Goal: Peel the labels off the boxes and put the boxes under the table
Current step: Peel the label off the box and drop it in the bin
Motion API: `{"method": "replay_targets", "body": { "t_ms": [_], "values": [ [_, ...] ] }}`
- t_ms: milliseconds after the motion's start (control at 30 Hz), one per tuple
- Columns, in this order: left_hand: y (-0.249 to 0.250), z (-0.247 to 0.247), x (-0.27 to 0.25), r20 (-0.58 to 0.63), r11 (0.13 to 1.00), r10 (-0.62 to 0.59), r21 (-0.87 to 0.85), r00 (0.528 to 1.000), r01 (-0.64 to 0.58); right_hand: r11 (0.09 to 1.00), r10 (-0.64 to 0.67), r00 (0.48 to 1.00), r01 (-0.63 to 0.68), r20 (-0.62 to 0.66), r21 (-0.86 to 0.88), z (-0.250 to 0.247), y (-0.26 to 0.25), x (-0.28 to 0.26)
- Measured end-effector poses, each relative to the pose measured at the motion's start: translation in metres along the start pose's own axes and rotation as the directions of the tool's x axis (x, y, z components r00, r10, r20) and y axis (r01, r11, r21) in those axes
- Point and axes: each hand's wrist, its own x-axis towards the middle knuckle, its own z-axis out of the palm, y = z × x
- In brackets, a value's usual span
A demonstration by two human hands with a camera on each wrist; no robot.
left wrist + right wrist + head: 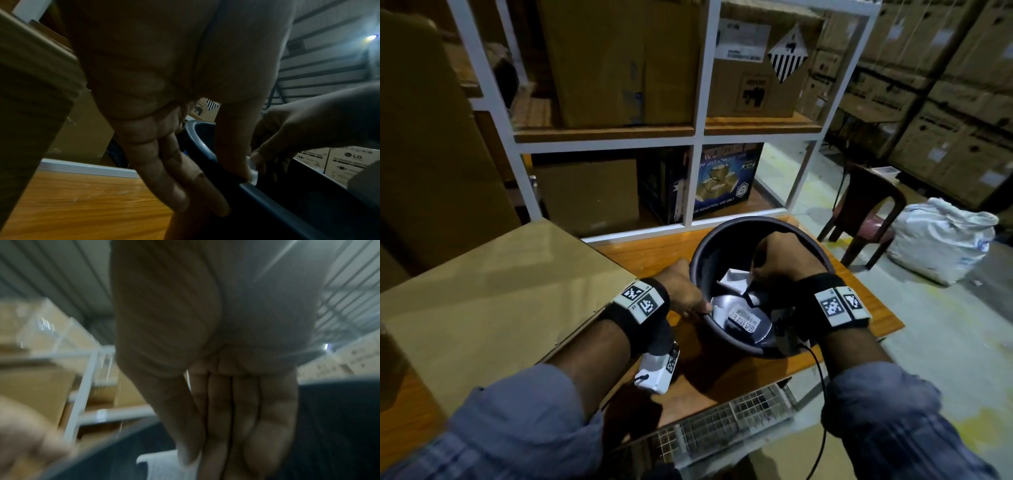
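A large plain cardboard box (493, 294) lies on the wooden table (722, 380) at the left, its side close in the left wrist view (30, 97). To its right stands a dark round bin (750, 222). My left hand (683, 294) grips the bin's near-left rim (267, 193), thumb inside and fingers (185, 186) outside. My right hand (755, 275) reaches down into the bin and pinches a white peeled label (732, 282) between thumb and straight fingers (236, 426). The label (160, 465) shows blurred under the thumb. More peeled labels (743, 317) lie on the bin's bottom.
A white shelf frame (698, 137) full of cartons stands behind the table. A brown chair (866, 205) and a white sack (941, 243) sit on the floor to the right, before stacked cartons (945, 102). A wire grid (722, 428) lies below the table's front edge.
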Motion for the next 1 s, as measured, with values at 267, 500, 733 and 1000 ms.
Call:
{"method": "replay_targets", "body": {
  "t_ms": [267, 500, 733, 1000],
  "values": [
    [0.000, 0.007, -0.004, 0.053, 0.996, 0.045, -0.076, 0.998, -0.041, 0.993, 0.044, 0.997, -0.036, 0.070, -0.114, 0.019, 0.006, 0.012],
    [-0.006, 0.009, 0.000, 0.068, 0.996, 0.016, -0.091, 0.998, -0.009, 0.990, 0.039, 0.994, -0.026, 0.098, -0.136, 0.035, 0.014, 0.018],
    [-0.009, 0.010, -0.002, 0.063, 0.997, 0.061, -0.047, 0.996, -0.058, 0.974, 0.085, 0.983, -0.047, 0.165, -0.223, 0.044, 0.021, 0.026],
    [-0.014, 0.011, 0.002, 0.049, 0.996, 0.069, -0.063, 0.996, -0.066, 0.964, 0.057, 0.990, -0.020, 0.132, -0.266, 0.047, 0.024, 0.032]
  ]
}}
